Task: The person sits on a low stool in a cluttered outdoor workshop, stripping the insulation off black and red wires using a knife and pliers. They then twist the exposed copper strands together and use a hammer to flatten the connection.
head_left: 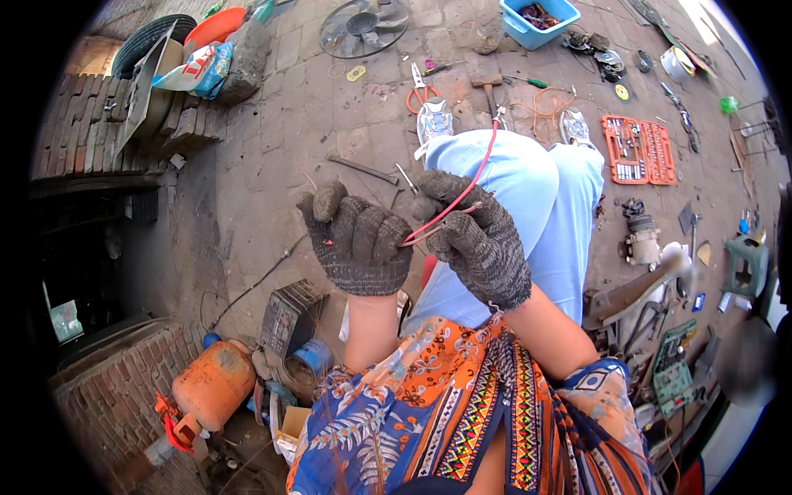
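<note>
Both my hands wear dirty dark grey knit gloves and meet above my lap. My left hand [359, 239] is closed, fingers curled around one end of a red wire [485, 161]. From there the wire runs into my right hand [483, 239], which pinches it between thumb and fingers. Past that grip it arcs up over my light blue trouser leg [503, 165] to a small terminal-like tip near the hammer. A thinner, paler strand [472, 208] also sticks out by my right fingers. The part of the wire inside my left fist is hidden.
On the paving ahead lie orange-handled cutters [419, 95], a hammer [487, 82], a green-handled screwdriver [530, 81] and a loose orange wire [546, 111]. An open orange socket set [638, 150] is at right, a blue tub [536, 33] far off, an orange gas cylinder [214, 381] at lower left.
</note>
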{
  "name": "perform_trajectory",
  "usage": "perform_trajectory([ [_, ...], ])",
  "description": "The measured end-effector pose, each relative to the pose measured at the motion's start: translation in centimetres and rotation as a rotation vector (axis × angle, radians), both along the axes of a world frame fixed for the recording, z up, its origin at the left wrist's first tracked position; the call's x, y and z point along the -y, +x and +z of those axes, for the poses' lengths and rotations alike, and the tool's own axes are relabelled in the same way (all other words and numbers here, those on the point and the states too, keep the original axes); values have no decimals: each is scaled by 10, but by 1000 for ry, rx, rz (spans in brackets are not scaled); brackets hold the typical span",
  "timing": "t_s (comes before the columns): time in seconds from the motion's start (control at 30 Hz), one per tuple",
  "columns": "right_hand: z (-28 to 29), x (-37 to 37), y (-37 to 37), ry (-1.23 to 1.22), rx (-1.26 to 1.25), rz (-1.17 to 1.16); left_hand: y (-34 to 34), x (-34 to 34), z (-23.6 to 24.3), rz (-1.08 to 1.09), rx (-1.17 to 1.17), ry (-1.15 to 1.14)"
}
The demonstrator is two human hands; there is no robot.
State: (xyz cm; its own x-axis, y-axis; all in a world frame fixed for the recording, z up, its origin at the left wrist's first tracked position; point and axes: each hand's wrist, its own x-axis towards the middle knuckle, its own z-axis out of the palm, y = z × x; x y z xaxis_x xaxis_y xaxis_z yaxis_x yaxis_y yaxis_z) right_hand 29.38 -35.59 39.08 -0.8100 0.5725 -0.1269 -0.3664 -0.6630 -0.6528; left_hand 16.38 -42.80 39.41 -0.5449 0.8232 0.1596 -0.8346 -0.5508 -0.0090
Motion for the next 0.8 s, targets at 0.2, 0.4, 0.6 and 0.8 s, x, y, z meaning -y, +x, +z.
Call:
perform_trajectory([
  [0.2, 13, -4, 6, 164, 201, -36, 2, 14, -5, -3, -153, -137],
  [0.4, 28, -19, 16, 95, 302, -129, -37, 42, -10, 216, -113, -532],
  [0.6, 33, -20, 18, 149, 355, -85, -62, 66, -18, 348, -677, -921],
  [0.8, 29, -10, 19, 213, 354, -26, -22, 40, 21, 294, -1140, -978],
])
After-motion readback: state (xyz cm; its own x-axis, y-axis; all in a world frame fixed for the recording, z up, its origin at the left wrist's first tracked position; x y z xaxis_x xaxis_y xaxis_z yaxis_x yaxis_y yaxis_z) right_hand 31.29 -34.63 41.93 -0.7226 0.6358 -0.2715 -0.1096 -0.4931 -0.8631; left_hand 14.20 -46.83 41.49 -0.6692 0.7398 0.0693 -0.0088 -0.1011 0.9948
